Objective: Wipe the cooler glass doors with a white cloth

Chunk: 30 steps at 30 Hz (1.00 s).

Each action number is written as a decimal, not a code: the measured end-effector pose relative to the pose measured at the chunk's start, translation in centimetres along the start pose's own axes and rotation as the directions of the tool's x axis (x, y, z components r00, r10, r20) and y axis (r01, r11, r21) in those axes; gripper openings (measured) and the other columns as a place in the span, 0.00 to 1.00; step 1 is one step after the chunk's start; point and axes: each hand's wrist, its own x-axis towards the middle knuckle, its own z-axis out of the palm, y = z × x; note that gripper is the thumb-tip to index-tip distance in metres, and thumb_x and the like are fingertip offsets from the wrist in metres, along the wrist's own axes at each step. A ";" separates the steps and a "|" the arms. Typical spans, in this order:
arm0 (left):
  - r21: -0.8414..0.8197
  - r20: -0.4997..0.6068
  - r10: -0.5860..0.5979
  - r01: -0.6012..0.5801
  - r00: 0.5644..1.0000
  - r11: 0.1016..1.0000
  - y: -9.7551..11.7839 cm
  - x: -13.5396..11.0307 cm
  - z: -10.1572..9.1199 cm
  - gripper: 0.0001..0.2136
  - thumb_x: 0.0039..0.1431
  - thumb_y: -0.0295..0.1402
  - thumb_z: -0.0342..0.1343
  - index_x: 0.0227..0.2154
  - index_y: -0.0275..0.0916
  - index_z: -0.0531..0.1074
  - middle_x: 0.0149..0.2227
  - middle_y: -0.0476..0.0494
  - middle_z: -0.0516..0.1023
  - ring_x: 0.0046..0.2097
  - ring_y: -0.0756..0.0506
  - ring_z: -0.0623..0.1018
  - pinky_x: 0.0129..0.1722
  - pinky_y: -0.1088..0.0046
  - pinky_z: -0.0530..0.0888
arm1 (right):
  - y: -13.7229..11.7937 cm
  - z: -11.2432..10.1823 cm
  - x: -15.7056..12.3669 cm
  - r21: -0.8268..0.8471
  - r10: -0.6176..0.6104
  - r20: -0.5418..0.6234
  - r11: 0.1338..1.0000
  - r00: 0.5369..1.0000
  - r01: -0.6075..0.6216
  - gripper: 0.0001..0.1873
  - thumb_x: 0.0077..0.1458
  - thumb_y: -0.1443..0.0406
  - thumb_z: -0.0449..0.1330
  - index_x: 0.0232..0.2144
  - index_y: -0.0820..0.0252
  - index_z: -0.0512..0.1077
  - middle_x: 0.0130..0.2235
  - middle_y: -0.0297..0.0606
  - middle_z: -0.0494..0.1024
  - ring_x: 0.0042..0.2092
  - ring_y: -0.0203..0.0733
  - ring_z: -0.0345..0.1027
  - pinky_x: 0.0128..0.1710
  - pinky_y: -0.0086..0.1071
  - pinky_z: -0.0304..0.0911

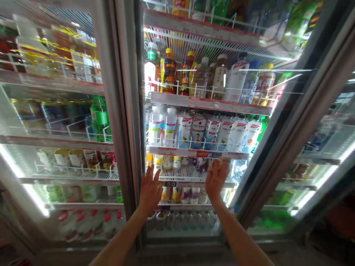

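My left hand is raised at the left side of the middle cooler section, close to the door frame. Its fingers are stretched out and slightly apart, with nothing in them. Further right, my right hand is up in front of the lower wire shelf. Motion smears its fingers, and I cannot make out whether they hold anything. Between the hands are small bottles at the back of that shelf. Just above stands a row of white-labelled drink bottles. Whether either hand touches glass is unclear.
Higher up, a shelf holds bottles with black-and-yellow labels. Clear bottles line the bottom. To the left, another cooler section holds cans and a green bottle. A slanted metal frame borders the right side.
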 end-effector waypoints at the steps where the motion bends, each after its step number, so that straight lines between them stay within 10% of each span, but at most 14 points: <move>1: 0.009 -0.001 -0.011 0.011 1.000 1.000 -0.2 -0.1 0.0 0.31 0.57 0.27 0.47 0.63 0.41 0.45 0.66 0.36 0.45 0.66 0.38 0.49 0.60 0.52 0.57 | -1.7 0.4 -1.1 0.041 -0.103 0.092 0.994 0.990 0.099 0.30 0.54 0.70 0.48 0.60 0.57 0.57 0.66 0.46 0.44 0.66 0.59 0.32 0.58 0.61 0.44; 7: 0.022 -0.007 -0.020 0.020 1.000 1.000 -1.2 -0.6 -0.7 0.29 0.56 0.26 0.47 0.61 0.37 0.48 0.65 0.32 0.47 0.66 0.37 0.48 0.59 0.51 0.59 | -7.4 0.9 -4.9 0.271 -0.596 0.363 0.803 0.716 0.531 0.23 0.51 0.70 0.54 0.51 0.53 0.68 0.60 0.37 0.63 0.67 0.46 0.35 0.63 0.51 0.37; 13: -0.001 0.040 0.000 0.000 0.999 1.000 -1.8 -1.3 -1.6 0.29 0.56 0.25 0.46 0.61 0.38 0.48 0.65 0.34 0.47 0.65 0.37 0.50 0.59 0.53 0.61 | -6.6 1.1 3.2 0.143 -0.381 0.140 0.921 0.914 0.362 0.22 0.54 0.68 0.51 0.52 0.55 0.67 0.62 0.41 0.59 0.67 0.49 0.31 0.62 0.52 0.37; 18: 0.020 0.065 0.005 -0.007 0.998 1.000 -1.8 -1.9 -1.3 0.28 0.55 0.26 0.46 0.60 0.37 0.52 0.65 0.33 0.48 0.65 0.37 0.50 0.59 0.53 0.60 | -7.0 1.2 -0.2 0.173 -0.484 0.207 0.874 0.850 0.455 0.23 0.54 0.69 0.51 0.52 0.51 0.67 0.61 0.38 0.60 0.67 0.49 0.34 0.62 0.51 0.40; 23: 0.018 0.059 0.038 -0.039 0.998 0.999 -1.5 -2.1 -0.8 0.26 0.56 0.27 0.46 0.59 0.37 0.54 0.65 0.34 0.50 0.66 0.38 0.50 0.59 0.53 0.60 | 0.2 -0.7 -5.0 0.018 -0.123 0.134 0.992 0.983 0.122 0.28 0.55 0.66 0.51 0.59 0.59 0.57 0.64 0.50 0.49 0.65 0.56 0.40 0.57 0.58 0.50; 30: -0.037 0.038 0.127 -0.125 0.991 0.991 1.6 -0.5 0.6 0.28 0.56 0.26 0.45 0.61 0.38 0.50 0.65 0.34 0.49 0.66 0.38 0.47 0.60 0.54 0.58 | 8.8 -2.0 1.7 -0.073 0.090 -0.044 0.993 0.995 -0.093 0.27 0.57 0.64 0.49 0.59 0.65 0.56 0.63 0.55 0.50 0.64 0.56 0.42 0.58 0.58 0.49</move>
